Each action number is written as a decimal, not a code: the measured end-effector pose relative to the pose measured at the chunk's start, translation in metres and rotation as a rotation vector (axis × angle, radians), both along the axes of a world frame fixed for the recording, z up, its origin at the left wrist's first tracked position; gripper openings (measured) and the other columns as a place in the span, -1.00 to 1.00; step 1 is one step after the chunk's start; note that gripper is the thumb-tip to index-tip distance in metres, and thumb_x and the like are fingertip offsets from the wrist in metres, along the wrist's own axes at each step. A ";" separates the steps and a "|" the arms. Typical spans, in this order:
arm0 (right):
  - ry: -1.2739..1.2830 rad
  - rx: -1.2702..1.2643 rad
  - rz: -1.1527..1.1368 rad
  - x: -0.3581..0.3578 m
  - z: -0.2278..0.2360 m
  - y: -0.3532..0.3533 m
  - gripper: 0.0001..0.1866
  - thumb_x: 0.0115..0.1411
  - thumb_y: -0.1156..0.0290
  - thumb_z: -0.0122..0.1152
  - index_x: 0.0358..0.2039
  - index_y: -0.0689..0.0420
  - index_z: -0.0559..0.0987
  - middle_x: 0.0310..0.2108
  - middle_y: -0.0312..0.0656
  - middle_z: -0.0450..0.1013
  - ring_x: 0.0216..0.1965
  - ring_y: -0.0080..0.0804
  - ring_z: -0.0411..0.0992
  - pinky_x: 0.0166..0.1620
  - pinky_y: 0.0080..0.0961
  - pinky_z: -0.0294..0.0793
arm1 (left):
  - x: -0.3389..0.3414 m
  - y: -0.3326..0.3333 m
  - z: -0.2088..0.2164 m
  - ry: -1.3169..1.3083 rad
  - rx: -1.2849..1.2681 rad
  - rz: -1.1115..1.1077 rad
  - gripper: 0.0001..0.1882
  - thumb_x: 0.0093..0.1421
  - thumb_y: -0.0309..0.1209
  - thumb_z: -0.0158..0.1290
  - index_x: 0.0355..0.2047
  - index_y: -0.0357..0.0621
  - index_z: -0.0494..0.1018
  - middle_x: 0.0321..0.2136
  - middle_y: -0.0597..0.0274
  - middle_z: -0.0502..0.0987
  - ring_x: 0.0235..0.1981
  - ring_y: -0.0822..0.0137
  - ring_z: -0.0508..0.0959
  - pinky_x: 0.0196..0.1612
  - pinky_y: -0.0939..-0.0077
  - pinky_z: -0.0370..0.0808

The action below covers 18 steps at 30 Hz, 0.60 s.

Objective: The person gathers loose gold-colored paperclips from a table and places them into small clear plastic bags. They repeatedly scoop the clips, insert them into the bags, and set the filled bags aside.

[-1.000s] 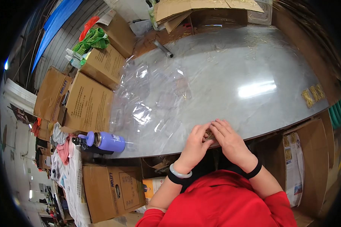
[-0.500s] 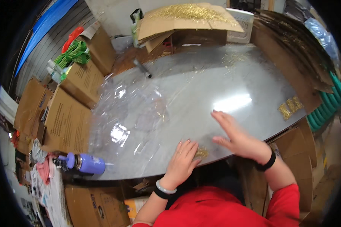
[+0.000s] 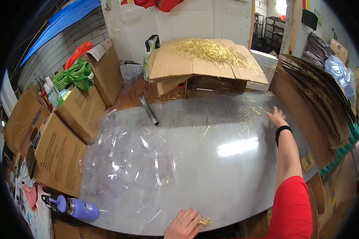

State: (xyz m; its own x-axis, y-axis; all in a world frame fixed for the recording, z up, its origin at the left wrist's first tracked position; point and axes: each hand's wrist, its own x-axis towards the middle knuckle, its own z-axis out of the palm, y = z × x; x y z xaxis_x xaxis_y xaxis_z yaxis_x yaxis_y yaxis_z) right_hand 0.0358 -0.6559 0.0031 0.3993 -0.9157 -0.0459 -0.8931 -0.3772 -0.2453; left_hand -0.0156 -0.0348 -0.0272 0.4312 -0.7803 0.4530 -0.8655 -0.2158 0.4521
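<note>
At the table's near edge, my left hand [image 3: 184, 224] rests low over a small bundle of thin gold strips [image 3: 204, 221]. The bundle sticks out between its thumb and forefinger; the part under the hand is hidden. My right arm reaches far across the grey metal table [image 3: 211, 171]. There my right hand [image 3: 277, 118] is open, fingers apart and a little blurred, with nothing seen in it. Just left of it lie loose gold strips [image 3: 249, 113]. Small gold bundles [image 3: 307, 162] sit by the table's right edge.
Clear plastic pieces [image 3: 127, 163] spread over the table's left half, beside a purple bottle [image 3: 83, 210] and a dark tube [image 3: 149, 111]. Cardboard boxes [image 3: 62, 153] line the left side. Behind, a cardboard sheet [image 3: 175, 67] bears heaped gold strips [image 3: 215, 51]; stacked cardboard [image 3: 319, 103] leans at right.
My right hand has moved from near the left hand out to the far right of the table. The left hand stays by its gold bundle. The view has tilted up.
</note>
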 end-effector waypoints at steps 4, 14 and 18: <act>0.024 0.102 -0.205 -0.035 -0.005 -0.036 -0.02 0.25 -0.35 -0.05 0.51 -0.17 -0.12 0.54 -0.05 -0.32 0.51 0.19 -0.33 0.42 0.26 -0.22 | 0.002 -0.002 0.008 0.038 -0.005 -0.009 -0.57 0.13 -0.37 0.27 -0.03 -0.32 0.52 0.04 -0.11 0.51 0.10 -0.15 0.49 0.21 0.01 0.43; 0.204 0.174 0.215 0.022 -0.004 0.016 0.02 0.22 -0.49 -0.25 0.52 -0.16 -0.14 0.54 -0.06 -0.40 0.52 0.19 -0.45 0.43 0.26 -0.44 | 0.000 -0.003 -0.009 -0.040 0.030 -0.006 -0.56 0.06 -0.38 0.31 -0.05 -0.30 0.53 0.04 -0.11 0.51 0.09 -0.16 0.50 0.18 -0.04 0.46; 0.286 0.103 0.574 0.033 -0.011 0.088 -0.05 0.30 -0.42 -0.31 0.52 -0.12 -0.14 0.54 -0.01 -0.42 0.51 0.23 -0.47 0.41 0.33 -0.46 | 0.001 -0.005 -0.013 -0.073 0.018 0.006 -0.54 0.05 -0.39 0.32 -0.04 -0.29 0.53 0.05 -0.10 0.50 0.09 -0.15 0.50 0.17 -0.04 0.46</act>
